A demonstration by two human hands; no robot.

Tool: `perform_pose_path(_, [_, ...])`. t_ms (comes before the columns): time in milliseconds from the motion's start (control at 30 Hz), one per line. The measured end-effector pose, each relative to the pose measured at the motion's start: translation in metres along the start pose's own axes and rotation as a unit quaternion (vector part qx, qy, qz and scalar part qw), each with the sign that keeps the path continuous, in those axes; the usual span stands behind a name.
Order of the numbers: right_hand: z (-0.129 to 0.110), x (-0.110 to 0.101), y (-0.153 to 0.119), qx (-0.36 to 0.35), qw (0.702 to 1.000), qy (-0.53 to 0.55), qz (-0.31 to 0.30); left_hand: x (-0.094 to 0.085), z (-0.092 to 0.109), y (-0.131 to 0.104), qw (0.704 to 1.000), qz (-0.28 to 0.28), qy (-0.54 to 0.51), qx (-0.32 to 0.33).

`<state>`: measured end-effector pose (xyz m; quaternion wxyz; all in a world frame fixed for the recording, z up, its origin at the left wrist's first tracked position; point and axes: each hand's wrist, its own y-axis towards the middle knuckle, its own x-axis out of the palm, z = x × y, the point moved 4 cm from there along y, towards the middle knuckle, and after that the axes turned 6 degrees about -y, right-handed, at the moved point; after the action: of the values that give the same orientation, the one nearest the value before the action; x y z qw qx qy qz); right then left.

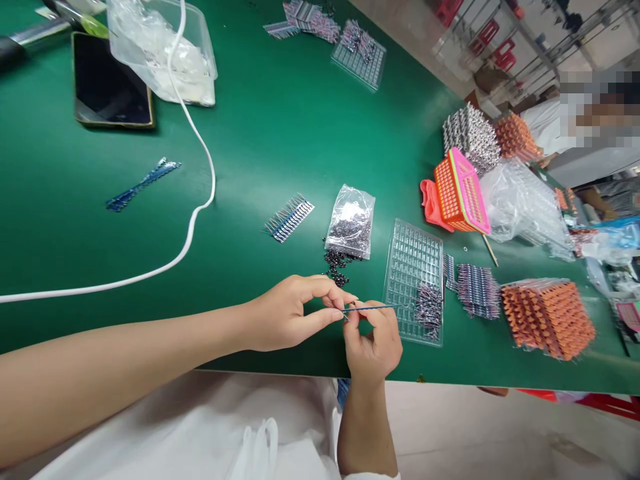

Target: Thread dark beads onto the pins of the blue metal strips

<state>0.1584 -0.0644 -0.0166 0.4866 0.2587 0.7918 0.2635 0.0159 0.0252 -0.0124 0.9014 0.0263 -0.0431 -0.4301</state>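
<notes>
My left hand pinches one end of a thin dark blue strand between thumb and fingertips. My right hand meets it there, its fingers closed on the strand close to the left fingertips. A tiny dark piece seems to sit between the fingers, too small to name. Just beyond the hands lie loose black beads, spilled at the mouth of a clear plastic bag of more beads. Right of my right hand is a clear compartment tray with a heap of small wired parts on it.
A strip of blue wired parts and a blue bundle lie leftward. A white cable crosses near a phone and plastic tub. Rightward are an orange-pink basket and orange stacks. Another person is beyond.
</notes>
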Motion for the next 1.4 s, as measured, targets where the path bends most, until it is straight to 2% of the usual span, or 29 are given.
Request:
perform_pose_path(633, [-0.0015, -0.0009, 0.0019, 0.009, 1.000, -0.019, 0.003, -0.0027, 0.0034, 0.0014, 1.000, 0.009, 0.000, -0.008])
perform_pose_path(900, [0.0001, -0.0020, 0.0004, 0.044, 0.999, 0.002, 0.006, -0.0016, 0.0034, 0.0009, 1.000, 0.002, -0.026, -0.011])
perform_pose_path(1400, [-0.0002, -0.0020, -0.0001, 0.031, 0.999, -0.015, 0.019, 0.0004, 0.0017, 0.0007, 1.000, -0.005, -0.016, -0.002])
